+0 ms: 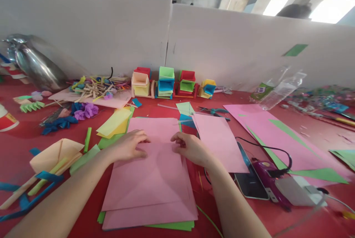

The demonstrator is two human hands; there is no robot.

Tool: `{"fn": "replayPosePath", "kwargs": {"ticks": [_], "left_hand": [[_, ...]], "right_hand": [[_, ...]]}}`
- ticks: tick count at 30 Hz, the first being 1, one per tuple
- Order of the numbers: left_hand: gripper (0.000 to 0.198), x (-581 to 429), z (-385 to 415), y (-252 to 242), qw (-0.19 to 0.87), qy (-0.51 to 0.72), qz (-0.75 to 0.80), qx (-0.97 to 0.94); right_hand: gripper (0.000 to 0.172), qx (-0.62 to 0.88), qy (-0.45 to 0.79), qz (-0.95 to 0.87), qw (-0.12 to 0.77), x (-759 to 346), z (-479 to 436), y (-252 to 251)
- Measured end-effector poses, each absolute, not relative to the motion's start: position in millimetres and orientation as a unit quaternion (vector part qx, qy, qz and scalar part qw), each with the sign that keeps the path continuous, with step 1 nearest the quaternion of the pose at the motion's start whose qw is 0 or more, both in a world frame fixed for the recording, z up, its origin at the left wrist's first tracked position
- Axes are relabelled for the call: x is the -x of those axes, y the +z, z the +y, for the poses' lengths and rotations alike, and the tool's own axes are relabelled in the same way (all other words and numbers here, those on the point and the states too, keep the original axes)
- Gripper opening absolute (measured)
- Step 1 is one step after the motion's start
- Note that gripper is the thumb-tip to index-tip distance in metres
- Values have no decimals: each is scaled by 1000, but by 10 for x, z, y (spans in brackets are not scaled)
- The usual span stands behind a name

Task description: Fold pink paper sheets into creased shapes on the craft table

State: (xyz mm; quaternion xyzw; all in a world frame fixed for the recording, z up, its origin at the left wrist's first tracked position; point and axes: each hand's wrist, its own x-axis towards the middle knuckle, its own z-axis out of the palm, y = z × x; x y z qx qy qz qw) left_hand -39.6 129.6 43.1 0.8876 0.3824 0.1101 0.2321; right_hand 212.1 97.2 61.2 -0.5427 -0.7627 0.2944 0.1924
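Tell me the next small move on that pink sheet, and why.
Probably run the left hand outward over the top pink sheet to press it flat. Both hands lie on the sheet near its upper edge, the right hand with fingers curled at that edge, and the paper shows only faint diagonal fold lines.

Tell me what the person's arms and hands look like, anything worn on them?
The left hand and right hand are bare: no gloves, rings, watch or bracelet show. The left forearm and right forearm are uncovered, no sleeves in view.
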Motion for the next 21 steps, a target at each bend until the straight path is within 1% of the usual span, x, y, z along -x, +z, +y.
{"fn": "replayPosePath", "kwargs": {"ticks": [4,6,9,14,18,21], "left_hand": [[25,564,1337,539,317,103,396,-856],[27,619,1344,589,355,102,398,-840],[27,635,1339,628,381,118,400,-825],[30,640,1341,629,427,116,401,-802],[31,717,1374,622,417,81,410,-807],[33,755,1398,604,401,105,438,-798]], "right_hand": [[12,524,371,-714,279,-2100,995,633],[16,519,415,-678,316,-2087,1014,630],[23,520,457,-624,363,-2075,1040,606],[23,523,483,-579,397,-2083,1057,576],[21,526,474,-567,420,-2110,1065,589],[20,531,453,-570,433,-2135,1073,607]]}}
